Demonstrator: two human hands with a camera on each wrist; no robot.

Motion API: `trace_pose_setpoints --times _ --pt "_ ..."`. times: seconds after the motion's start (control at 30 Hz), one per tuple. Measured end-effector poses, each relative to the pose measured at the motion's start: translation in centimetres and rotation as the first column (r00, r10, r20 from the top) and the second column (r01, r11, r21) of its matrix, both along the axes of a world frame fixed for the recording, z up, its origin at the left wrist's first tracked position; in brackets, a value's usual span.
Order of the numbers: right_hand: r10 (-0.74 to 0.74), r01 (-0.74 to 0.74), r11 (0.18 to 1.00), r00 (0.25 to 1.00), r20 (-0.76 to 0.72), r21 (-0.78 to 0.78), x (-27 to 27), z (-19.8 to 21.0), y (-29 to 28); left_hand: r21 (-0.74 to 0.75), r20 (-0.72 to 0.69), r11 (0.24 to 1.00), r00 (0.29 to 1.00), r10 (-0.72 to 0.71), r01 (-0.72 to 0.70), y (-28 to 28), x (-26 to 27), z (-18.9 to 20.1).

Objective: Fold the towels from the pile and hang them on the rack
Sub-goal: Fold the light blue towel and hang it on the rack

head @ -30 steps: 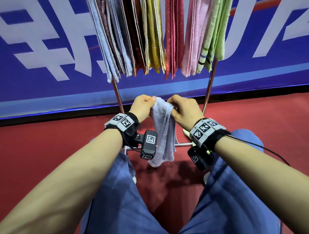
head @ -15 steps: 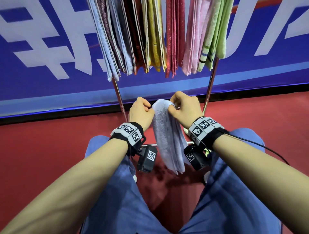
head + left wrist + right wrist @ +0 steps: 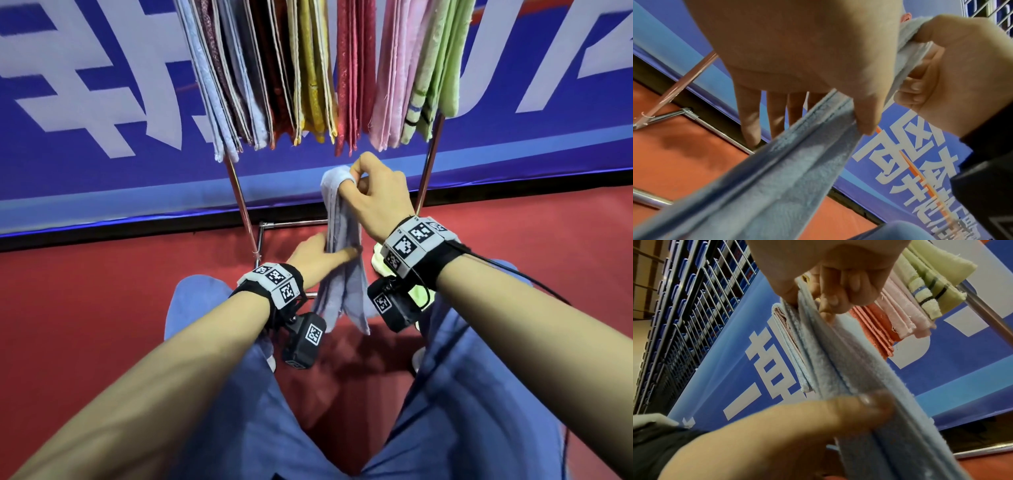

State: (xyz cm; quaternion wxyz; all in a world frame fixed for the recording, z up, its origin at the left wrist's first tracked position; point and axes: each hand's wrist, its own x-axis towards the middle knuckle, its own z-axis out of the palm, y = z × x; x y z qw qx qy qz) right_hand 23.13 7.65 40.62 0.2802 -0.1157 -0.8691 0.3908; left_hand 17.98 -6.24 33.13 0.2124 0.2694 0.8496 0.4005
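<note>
Head view: right hand (image 3: 378, 198) pinches the folded top of the light blue towel (image 3: 342, 267) just below the hung towels (image 3: 308, 75) on the rack (image 3: 239, 195); left hand (image 3: 317, 255) pinches it lower down, thumb across the front. Judgement: slide the lower pinch down to flatten layers and align edges before lifting to the rail. Left wrist view: towel (image 3: 777, 170) runs under the thumb, fingers (image 3: 774, 113) straight behind it. Right wrist view: curled fingers (image 3: 840, 287) clamp the towel (image 3: 849, 369) top, beside the hung towels.
</note>
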Motion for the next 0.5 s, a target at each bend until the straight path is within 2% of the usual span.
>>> trace_pose_setpoints --times 0.1,0.23,0.37,0.5 --pt "-0.003 0.004 0.999 1.0 -0.016 0.043 0.0 0.0 0.3 0.133 -0.077 0.99 0.995 0.062 -0.051 -0.2 -0.3 1.6" --pt "-0.005 0.006 0.996 1.0 -0.006 0.086 -0.1 -0.7 0.1 0.247 -0.192 0.954 0.956 0.22 -0.169 -0.3 -0.7 3.0" --pt "-0.009 0.008 0.996 1.0 0.003 0.092 -0.3 -1.2 -0.3 0.195 -0.353 0.96 0.899 0.26 -0.201 -0.5 -0.7 3.4" --pt "0.001 -0.007 0.988 0.999 0.036 0.151 -0.1 -1.2 -0.4 0.114 -0.426 0.972 0.874 0.233 -0.203 -0.4 -0.4 3.2"
